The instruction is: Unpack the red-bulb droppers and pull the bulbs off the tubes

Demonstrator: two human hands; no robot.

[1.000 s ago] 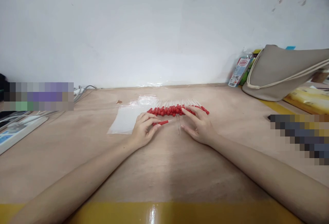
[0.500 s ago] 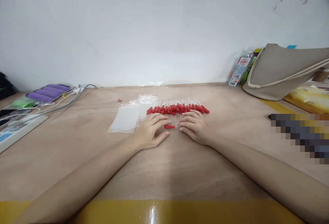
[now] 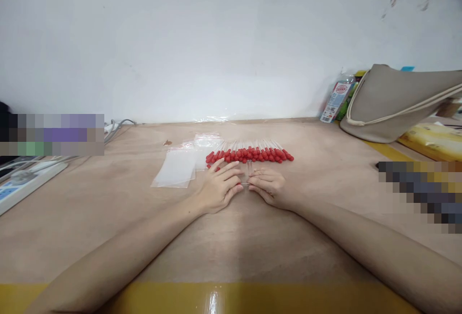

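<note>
My left hand is closed, thumb and fingertips pinching the red bulb end of a small glass dropper; most of that bulb is hidden by the fingers. From the other side my right hand pinches the dropper's clear tube. Just beyond the right fingertips, clear glass tubes lie on the table, partly covered by the hand. Behind both hands is a row of many droppers, red bulbs toward me and pale tubes pointing away. A bit of red shows between the left fingers.
Clear plastic zip bags lie left of the droppers on the wooden table. A power strip with cables is at far left. At right stand a bottle, a grey bag and a yellow packet.
My left hand has moved right and closed on the red bulb, which lay uncovered before. My right fingers have drawn together on the tube, and the dropper has shifted slightly toward me.
</note>
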